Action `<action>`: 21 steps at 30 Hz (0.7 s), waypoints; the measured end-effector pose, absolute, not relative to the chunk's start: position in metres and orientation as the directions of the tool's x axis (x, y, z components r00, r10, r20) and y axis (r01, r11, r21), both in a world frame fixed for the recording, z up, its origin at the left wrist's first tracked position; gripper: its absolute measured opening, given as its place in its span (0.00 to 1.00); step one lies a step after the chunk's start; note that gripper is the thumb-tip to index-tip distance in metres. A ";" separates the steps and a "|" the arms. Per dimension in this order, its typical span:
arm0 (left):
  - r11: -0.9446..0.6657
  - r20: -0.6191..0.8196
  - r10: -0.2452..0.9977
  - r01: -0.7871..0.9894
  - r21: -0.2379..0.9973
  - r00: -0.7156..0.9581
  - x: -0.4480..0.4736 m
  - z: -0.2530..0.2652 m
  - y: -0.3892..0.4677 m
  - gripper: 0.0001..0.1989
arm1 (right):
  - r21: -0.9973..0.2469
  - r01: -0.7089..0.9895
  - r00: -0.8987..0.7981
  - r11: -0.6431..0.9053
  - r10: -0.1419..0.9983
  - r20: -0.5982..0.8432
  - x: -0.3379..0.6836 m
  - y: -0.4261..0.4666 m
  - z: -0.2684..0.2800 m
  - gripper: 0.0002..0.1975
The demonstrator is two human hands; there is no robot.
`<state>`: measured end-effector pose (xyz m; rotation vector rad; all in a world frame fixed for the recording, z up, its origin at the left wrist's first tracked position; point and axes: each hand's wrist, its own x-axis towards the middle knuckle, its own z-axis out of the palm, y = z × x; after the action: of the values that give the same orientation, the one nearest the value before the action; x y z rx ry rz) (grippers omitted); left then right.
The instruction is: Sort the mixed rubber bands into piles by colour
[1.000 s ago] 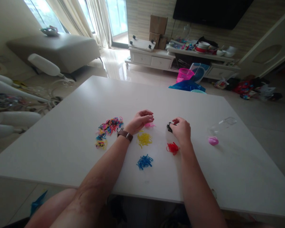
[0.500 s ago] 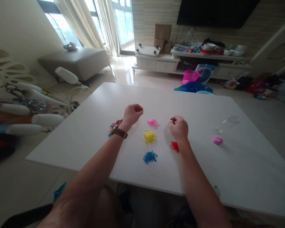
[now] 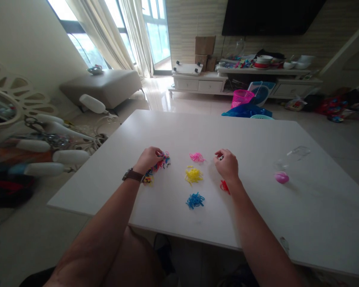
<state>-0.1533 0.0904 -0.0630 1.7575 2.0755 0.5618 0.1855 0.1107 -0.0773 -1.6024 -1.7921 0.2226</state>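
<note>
Small rubber bands lie on the white table (image 3: pixel 251 219) in separate heaps. My left hand (image 3: pixel 149 158), a watch on its wrist, is at the mixed-colour heap of rubber bands (image 3: pixel 163 163), with fingers pinched on its bands and partly covering it. My right hand (image 3: pixel 227 165) hovers to the right of the pink rubber bands (image 3: pixel 197 157). Its fingers are curled round something small and dark, apparently black rubber bands (image 3: pixel 221 158). Between my hands are the yellow rubber bands (image 3: pixel 193 175), with the blue rubber bands (image 3: pixel 195 201) nearer me. Red rubber bands (image 3: pixel 224 186) sit partly behind my right wrist.
To the right, a pink rounded object (image 3: pixel 281 177) stands near a clear plastic container (image 3: pixel 299 152). Beyond the far edge are a pink basket (image 3: pixel 242 97) and a blue plastic bag (image 3: pixel 247 111). White-padded chair parts (image 3: pixel 70 157) crowd the left side.
My left hand has moved left and nearer me, from above the table beside the pink heap down to the mixed heap. My right hand stays nearly where it was, still curled.
</note>
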 end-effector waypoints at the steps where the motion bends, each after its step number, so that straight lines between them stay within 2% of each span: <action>1: 0.138 -0.014 0.988 0.843 0.520 -0.153 -0.153 -0.064 0.092 0.09 | -0.559 0.799 0.018 0.220 0.921 0.389 0.185 0.111 -0.078 0.07; 7: 0.149 0.002 0.984 0.831 0.536 -0.177 -0.150 -0.059 0.093 0.04 | -0.559 0.794 -0.003 0.238 0.921 0.388 0.183 0.110 -0.081 0.06; 14: 0.210 -0.038 0.969 0.726 0.655 -0.246 -0.150 -0.044 0.089 0.08 | -0.569 0.783 -0.008 0.251 0.919 0.394 0.182 0.109 -0.078 0.05; 18: 0.215 -0.030 0.965 0.726 0.653 -0.259 -0.151 -0.042 0.090 0.09 | -0.578 0.777 -0.007 0.248 0.922 0.386 0.181 0.108 -0.077 0.05; 21: 0.179 0.041 0.963 0.751 0.635 -0.265 -0.152 -0.040 0.091 0.09 | -0.583 0.776 -0.007 0.240 0.928 0.372 0.181 0.108 -0.077 0.06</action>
<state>-0.1516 0.0908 -0.0402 1.6196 2.0922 0.7879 0.1811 0.1078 -0.0766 -1.5673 -1.8111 0.2746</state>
